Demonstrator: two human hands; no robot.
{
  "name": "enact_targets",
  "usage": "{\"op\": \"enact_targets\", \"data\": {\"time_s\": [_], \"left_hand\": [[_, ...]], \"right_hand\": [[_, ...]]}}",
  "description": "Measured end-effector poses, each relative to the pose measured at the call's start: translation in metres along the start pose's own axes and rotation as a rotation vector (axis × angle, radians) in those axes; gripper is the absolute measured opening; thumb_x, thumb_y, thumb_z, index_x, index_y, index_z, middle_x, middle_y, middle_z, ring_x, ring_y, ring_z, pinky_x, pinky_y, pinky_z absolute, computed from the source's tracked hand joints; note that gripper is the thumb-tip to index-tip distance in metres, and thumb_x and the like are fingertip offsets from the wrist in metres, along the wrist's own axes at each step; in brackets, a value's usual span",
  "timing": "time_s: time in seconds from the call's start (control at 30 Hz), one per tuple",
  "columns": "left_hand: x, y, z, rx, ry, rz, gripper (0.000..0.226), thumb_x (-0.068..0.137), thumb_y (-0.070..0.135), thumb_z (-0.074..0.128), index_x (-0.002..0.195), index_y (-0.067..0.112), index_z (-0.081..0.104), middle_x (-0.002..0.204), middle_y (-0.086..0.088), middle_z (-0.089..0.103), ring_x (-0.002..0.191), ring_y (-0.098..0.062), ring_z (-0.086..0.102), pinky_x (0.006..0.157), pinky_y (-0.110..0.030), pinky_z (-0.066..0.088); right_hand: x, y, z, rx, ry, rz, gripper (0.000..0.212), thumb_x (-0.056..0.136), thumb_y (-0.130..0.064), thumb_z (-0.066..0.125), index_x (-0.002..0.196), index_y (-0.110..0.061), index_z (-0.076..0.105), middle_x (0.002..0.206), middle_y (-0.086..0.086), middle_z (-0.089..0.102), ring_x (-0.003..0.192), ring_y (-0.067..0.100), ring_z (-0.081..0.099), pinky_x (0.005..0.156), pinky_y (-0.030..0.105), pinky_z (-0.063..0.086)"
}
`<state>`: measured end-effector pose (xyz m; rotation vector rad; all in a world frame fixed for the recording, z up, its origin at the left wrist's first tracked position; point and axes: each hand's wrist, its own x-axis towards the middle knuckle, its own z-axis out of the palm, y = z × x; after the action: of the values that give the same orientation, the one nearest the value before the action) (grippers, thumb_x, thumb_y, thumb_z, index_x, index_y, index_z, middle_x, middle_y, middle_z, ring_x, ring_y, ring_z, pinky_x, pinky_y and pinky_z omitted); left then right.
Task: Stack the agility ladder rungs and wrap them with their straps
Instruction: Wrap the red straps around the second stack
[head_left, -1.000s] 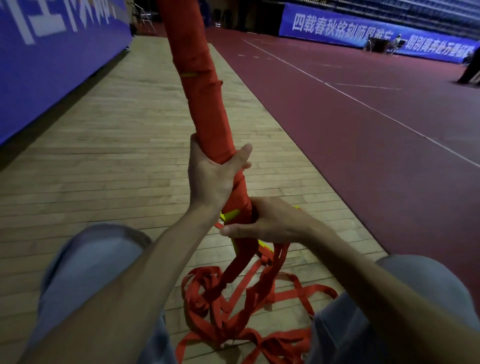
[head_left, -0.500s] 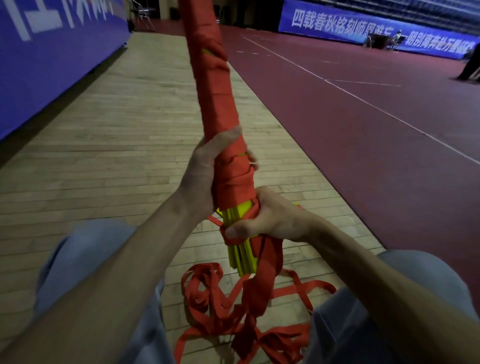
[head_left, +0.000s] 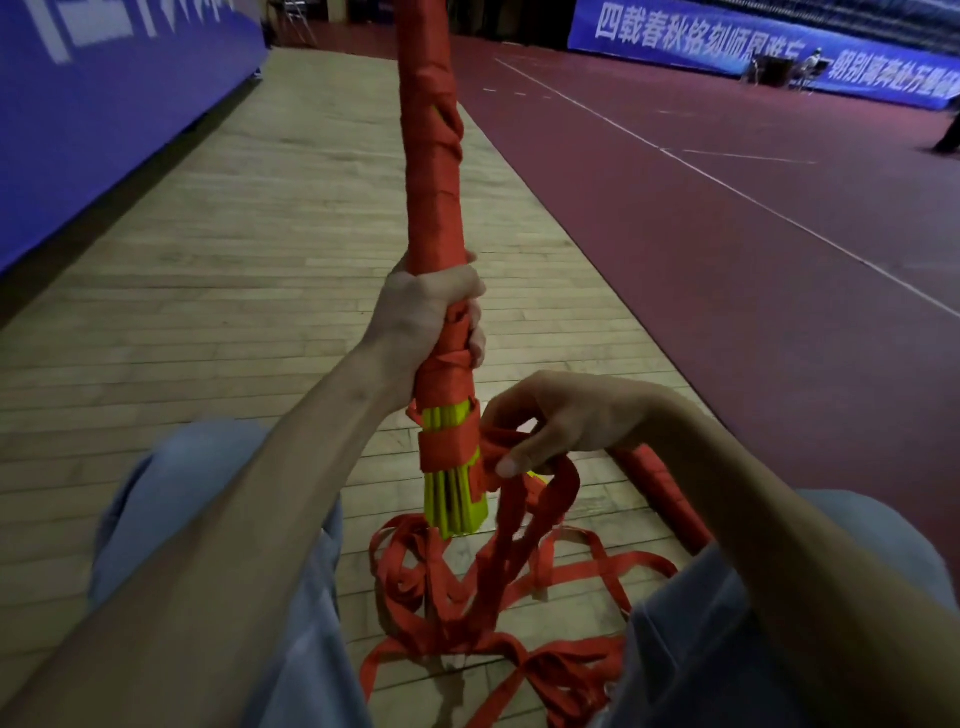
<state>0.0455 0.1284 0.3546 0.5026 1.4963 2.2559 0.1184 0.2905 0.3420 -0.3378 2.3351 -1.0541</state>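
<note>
Left hand tight round rung bundle, right hand in pinch on straps

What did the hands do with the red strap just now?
The right hand pulled away from the bundle to its right side, pinching the red strap, and a new loop now circles the yellow rungs. The left hand still grips the wrapped part, and loose strap still lies on the floor.
</note>
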Motion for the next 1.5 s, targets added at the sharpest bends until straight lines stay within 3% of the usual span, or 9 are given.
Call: {"op": "enact_targets", "data": {"time_s": [0.3, 0.4, 0.5, 0.7, 0.93, 1.03, 1.13, 1.3, 1.5], "left_hand": [[0.007, -0.014, 0.004, 0.358, 0.154, 0.191, 0.029, 0.085, 0.033, 0.075, 0.097, 0.024, 0.049, 0.065, -0.001, 0.052, 0.044, -0.014, 0.053, 0.045, -0.029, 0.049], [0.006, -0.021, 0.008, 0.6, 0.309, 0.323, 0.024, 0.087, 0.053, 0.064, 0.093, 0.035, 0.049, 0.068, 0.008, 0.055, 0.046, -0.001, 0.055, 0.045, -0.016, 0.044], [0.005, -0.026, 0.009, 0.631, 0.379, 0.3, 0.029, 0.092, 0.058, 0.047, 0.101, 0.031, 0.05, 0.067, 0.011, 0.054, 0.048, 0.004, 0.054, 0.045, -0.015, 0.04], [0.003, -0.026, 0.007, 0.382, 0.08, 0.168, 0.035, 0.098, 0.022, 0.055, 0.129, 0.018, 0.039, 0.083, 0.004, 0.059, 0.057, 0.0, 0.061, 0.059, -0.026, 0.056], [-0.005, -0.007, 0.0, 0.109, -0.107, 0.103, 0.038, 0.075, 0.011, 0.072, 0.113, 0.013, 0.066, 0.09, -0.005, 0.069, 0.082, -0.02, 0.068, 0.065, -0.03, 0.057], [-0.012, -0.007, 0.001, -0.099, -0.358, 0.042, 0.06, 0.08, -0.004, 0.056, 0.135, 0.017, 0.048, 0.124, -0.021, 0.063, 0.112, -0.037, 0.065, 0.092, -0.044, 0.056], [-0.014, -0.005, 0.006, -0.037, -0.481, 0.057, 0.077, 0.077, -0.012, 0.05, 0.145, 0.019, 0.031, 0.119, -0.018, 0.068, 0.098, -0.034, 0.07, 0.081, -0.039, 0.058], [-0.006, 0.0, 0.006, 0.177, -0.249, 0.161, 0.092, 0.062, -0.015, 0.054, 0.142, 0.029, 0.039, 0.094, -0.012, 0.068, 0.068, -0.023, 0.062, 0.057, -0.035, 0.052], [-0.001, -0.02, 0.007, 0.519, 0.143, 0.328, 0.096, 0.08, -0.007, 0.059, 0.153, 0.041, 0.02, 0.097, -0.004, 0.057, 0.065, -0.004, 0.059, 0.055, -0.021, 0.053]], "right_hand": [[0.001, -0.01, 0.004, 0.115, 0.202, 0.067, 0.031, 0.104, -0.024, 0.045, 0.088, -0.008, 0.066, 0.069, -0.005, 0.063, 0.06, 0.002, 0.056, 0.058, 0.014, 0.046], [0.008, -0.012, 0.015, 0.172, 0.268, 0.049, 0.044, 0.102, -0.038, 0.044, 0.108, 0.0, 0.066, 0.097, 0.014, 0.071, 0.086, 0.021, 0.067, 0.084, 0.03, 0.055], [0.015, -0.015, 0.029, 0.069, 0.25, -0.023, 0.026, 0.095, -0.042, 0.06, 0.107, -0.02, 0.066, 0.093, -0.011, 0.074, 0.088, 0.002, 0.069, 0.076, 0.019, 0.055], [0.019, -0.009, 0.037, 0.06, 0.445, -0.062, 0.017, 0.086, -0.043, 0.071, 0.092, -0.032, 0.059, 0.08, -0.012, 0.072, 0.074, -0.001, 0.07, 0.063, 0.014, 0.052], [0.002, -0.014, 0.03, 0.33, 0.173, -0.239, 0.02, 0.093, -0.012, 0.066, 0.112, -0.017, 0.065, 0.107, -0.004, 0.073, 0.103, 0.014, 0.069, 0.086, 0.021, 0.053], [0.004, -0.01, 0.031, 0.29, 0.107, -0.258, 0.029, 0.091, -0.003, 0.064, 0.119, -0.011, 0.059, 0.115, 0.003, 0.069, 0.109, 0.019, 0.067, 0.094, 0.031, 0.053], [0.004, -0.008, 0.027, 0.237, 0.091, -0.197, 0.034, 0.088, -0.006, 0.07, 0.118, -0.018, 0.06, 0.115, 0.0, 0.07, 0.11, 0.018, 0.067, 0.096, 0.033, 0.053], [0.005, -0.016, 0.024, 0.101, 0.127, -0.105, 0.021, 0.086, -0.015, 0.075, 0.092, -0.031, 0.065, 0.078, -0.026, 0.069, 0.076, -0.006, 0.066, 0.07, 0.007, 0.047], [0.009, -0.008, 0.019, -0.053, 0.178, -0.008, 0.013, 0.094, -0.009, 0.063, 0.089, -0.021, 0.06, 0.074, -0.01, 0.064, 0.066, 0.001, 0.064, 0.067, 0.02, 0.05]]}}
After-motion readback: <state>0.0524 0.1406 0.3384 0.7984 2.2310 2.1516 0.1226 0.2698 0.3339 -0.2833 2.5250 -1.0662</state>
